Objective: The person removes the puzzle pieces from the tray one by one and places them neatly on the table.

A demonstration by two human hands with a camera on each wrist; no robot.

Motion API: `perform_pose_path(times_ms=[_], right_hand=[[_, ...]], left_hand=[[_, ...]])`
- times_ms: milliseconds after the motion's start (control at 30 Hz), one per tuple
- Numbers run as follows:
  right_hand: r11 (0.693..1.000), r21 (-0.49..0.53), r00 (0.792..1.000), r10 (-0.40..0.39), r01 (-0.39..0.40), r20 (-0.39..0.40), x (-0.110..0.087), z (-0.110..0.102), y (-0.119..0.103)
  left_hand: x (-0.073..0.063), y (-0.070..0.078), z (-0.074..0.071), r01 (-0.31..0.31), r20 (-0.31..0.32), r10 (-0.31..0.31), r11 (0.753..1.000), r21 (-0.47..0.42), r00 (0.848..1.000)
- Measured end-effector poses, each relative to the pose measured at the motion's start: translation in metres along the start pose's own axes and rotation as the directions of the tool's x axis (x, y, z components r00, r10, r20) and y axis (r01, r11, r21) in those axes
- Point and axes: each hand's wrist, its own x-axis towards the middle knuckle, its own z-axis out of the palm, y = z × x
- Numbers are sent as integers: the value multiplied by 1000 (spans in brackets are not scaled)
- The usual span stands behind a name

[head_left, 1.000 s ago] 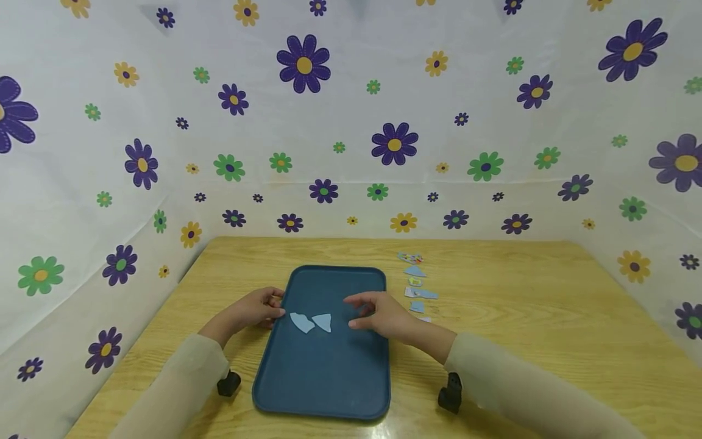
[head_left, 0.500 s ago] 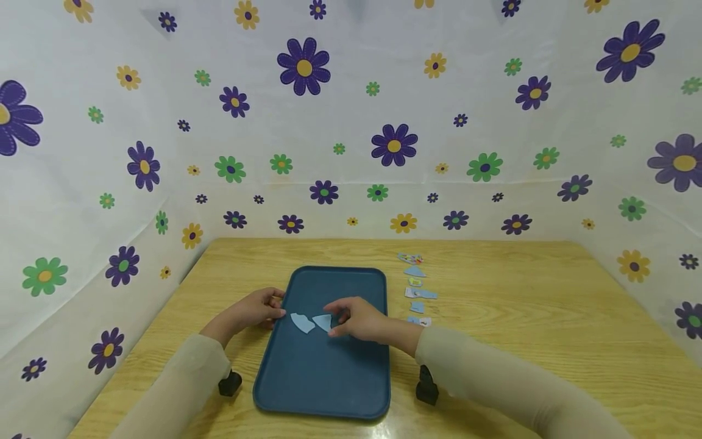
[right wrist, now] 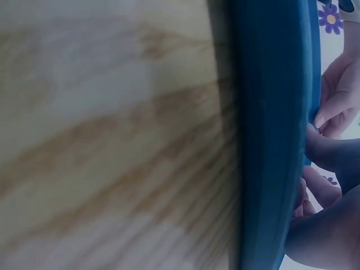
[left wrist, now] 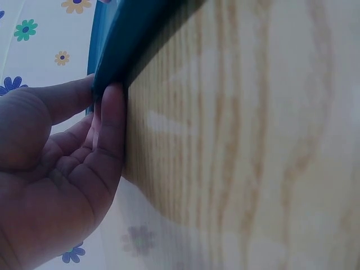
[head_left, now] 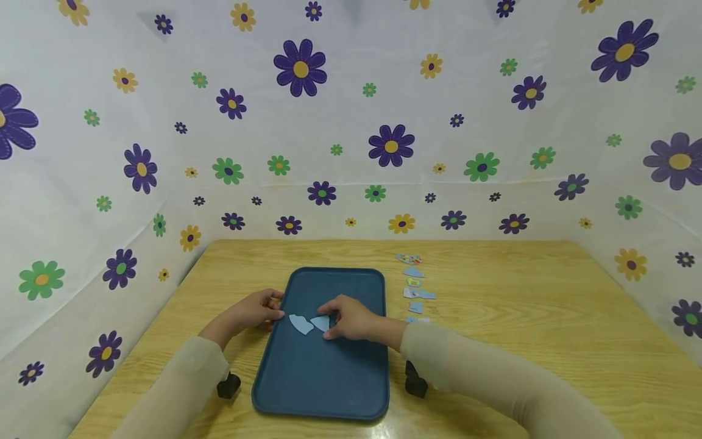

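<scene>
On the dark blue tray [head_left: 320, 384] lie two flat light-blue puzzle pieces. The left puzzle piece [head_left: 301, 324] has a notched, curved outline; the triangular puzzle piece [head_left: 320, 323] sits close against its right side. My left hand [head_left: 256, 309] grips the tray's left rim, thumb on top and curled fingers below, as the left wrist view shows. My right hand [head_left: 351, 318] is low over the tray, with thumb and index finger curled around the triangular piece's right end. In the right wrist view the tray wall [right wrist: 275, 124] hides the pieces.
Right of the tray, several printed pieces lie in a column on the wooden table [head_left: 493, 305], among them a long light-blue strip [head_left: 420, 294] and a colourful piece [head_left: 409, 258] at the far end. A flower-patterned cloth [head_left: 351, 122] walls the table at the back and sides.
My right hand has moved left across the tray until its thumb and index finger reach the triangular puzzle piece. The left hand keeps its grip on the rim, and both pieces lie about where they were.
</scene>
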Motion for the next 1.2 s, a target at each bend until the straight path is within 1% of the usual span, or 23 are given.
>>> perform_pose_path(times_ms=[133,233,467,733,767,867,967,1000,1100,1200], right_hand=[[996,-87,1000,-26,24,-15,2,3,0],[992,-120,999,-26,22,-28,2,5,0],[993,-120,999,-10,6,-31,1,5,-2],[991,-134,1000,-2,-2,-27,2,7,-1],[991,-135,1000,-1,-3,-28,3,7,0],[992,-123,1000,7,-11,-27,3,8,1],[995,-99,1000,19,-20,-9,3,6,0],[996,-83,1000,22,-21,1,3,5,0],[999,-31,999,24,-23,31,2,0,-2],[999,22,998,23,-24,54,0,-7,-3]], left_hand=[[-1,-1,1,3,0,-3,1000,-7,1000],[0,-2,1,6,2,-6,1000,-15,1000],[2,-6,1,4,-1,-4,999,-32,1000],[0,-6,1,10,-1,-10,1000,-27,1000],[0,-6,1,3,4,-3,1000,-19,1000],[0,-6,1,13,-6,-13,1000,-27,1000],[0,-6,0,5,-1,-5,1000,-12,1000],[1,-5,0,12,-7,-12,1000,-15,1000],[1,-4,0,9,-7,-9,1000,5,1000],[1,0,-1,10,-7,-10,1000,7,1000]])
